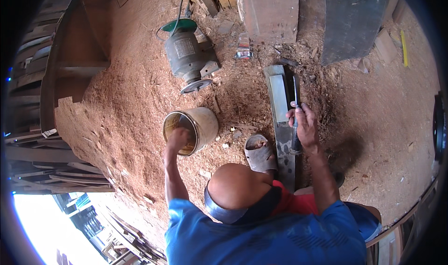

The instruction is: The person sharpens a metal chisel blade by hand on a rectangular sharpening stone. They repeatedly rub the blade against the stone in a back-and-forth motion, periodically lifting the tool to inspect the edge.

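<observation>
Amid sawdust [126, 111], left hand [178, 138] reaches into one bucket [208, 124], right [306, 128] holds one tool [296, 142].

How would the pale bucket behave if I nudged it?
The bucket would probably keep its shape, since its wall looks rigid. It may wobble or tip, given the loose shavings around it, and its round wall suggests rolling once over. Weight is unclear: the left hand partly hides the inside.

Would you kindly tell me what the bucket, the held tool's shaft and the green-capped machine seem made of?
Bucket: probably dull plastic, from its stained, off-white wall. Tool's shaft: likely bare metal, from its pale sheen. Machine: apparently metal, matte grey, from its worn, rigid-looking housing.
</observation>
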A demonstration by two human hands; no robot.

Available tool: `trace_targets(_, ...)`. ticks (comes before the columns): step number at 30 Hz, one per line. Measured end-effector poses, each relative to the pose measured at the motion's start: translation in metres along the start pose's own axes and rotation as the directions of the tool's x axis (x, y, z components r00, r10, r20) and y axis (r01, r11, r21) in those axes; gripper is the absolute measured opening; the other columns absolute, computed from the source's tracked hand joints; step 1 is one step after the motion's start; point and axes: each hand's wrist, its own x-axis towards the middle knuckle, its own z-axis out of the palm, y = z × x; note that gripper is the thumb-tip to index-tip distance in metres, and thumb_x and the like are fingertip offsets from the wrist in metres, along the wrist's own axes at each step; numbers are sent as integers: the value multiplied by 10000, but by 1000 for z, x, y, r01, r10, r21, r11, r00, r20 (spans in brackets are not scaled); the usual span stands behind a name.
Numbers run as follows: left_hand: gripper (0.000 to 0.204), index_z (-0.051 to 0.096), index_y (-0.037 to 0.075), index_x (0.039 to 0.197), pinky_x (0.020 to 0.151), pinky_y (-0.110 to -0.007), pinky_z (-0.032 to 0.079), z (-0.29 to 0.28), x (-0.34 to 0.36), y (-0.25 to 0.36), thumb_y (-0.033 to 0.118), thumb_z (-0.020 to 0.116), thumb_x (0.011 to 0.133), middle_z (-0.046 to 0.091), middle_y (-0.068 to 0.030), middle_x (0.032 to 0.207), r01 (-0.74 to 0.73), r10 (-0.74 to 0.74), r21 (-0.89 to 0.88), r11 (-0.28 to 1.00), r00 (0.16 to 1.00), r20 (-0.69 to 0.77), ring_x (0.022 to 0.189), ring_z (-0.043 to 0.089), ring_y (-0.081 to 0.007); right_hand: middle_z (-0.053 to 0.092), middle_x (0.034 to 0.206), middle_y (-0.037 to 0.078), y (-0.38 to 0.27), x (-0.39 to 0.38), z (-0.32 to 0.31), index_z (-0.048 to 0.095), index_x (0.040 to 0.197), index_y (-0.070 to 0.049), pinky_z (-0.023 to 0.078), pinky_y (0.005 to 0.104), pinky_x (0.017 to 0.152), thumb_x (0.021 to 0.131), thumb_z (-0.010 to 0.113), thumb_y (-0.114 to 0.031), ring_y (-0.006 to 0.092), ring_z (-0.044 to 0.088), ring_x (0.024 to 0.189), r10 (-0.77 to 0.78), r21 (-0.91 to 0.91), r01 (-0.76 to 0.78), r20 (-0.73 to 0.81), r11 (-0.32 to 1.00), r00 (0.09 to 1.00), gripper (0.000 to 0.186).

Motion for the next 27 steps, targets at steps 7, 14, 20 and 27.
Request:
trace_targets(7,394,717,-40,1006,682,-389,548,39,43,-3,284,494,1016,720,-123,798,-15,-42,468,884,993,112,694,658,-247,670,874,62,-13,-2,-10,593,1166,30,488,266,601,1095,435,-179,91,566,655,-39,-127,30,-67,991,997,272)
trace_targets(14,411,699,-58,1009,680,-417,528,37,18,9,299,496,1006,716,-140,806,80,-36,255,964,984,-173,685,638,-279,689,831,86,-2,-9,-25,589,1079,28,529,351,639,1071,481,-243,173,620,659,-22,-417,-15,-83,909,996,292)
trace_targets(20,302,679,-32,952,619,-367,526,47,-58,70,235,544,992,702,-130,769,-405,282,-88,910,760,-586,683,644,-216,700,940,254,6,-5,-22,615,1112,49,516,517,804,1025,509,-223,452,671,896,-44,-732,-11,-56,681,997,305)
trace_targets(27,776,306,51,1594,1218,-578,238,163,-57,246,432,592,982,363,-270,1574,-748,793,334,574,609,4,1444,342,-454,685,1024,319,-8,-21,14,610,1146,66,531,572,799,943,575,-183,486,673,912,138,-850,86,182,519,974,323)
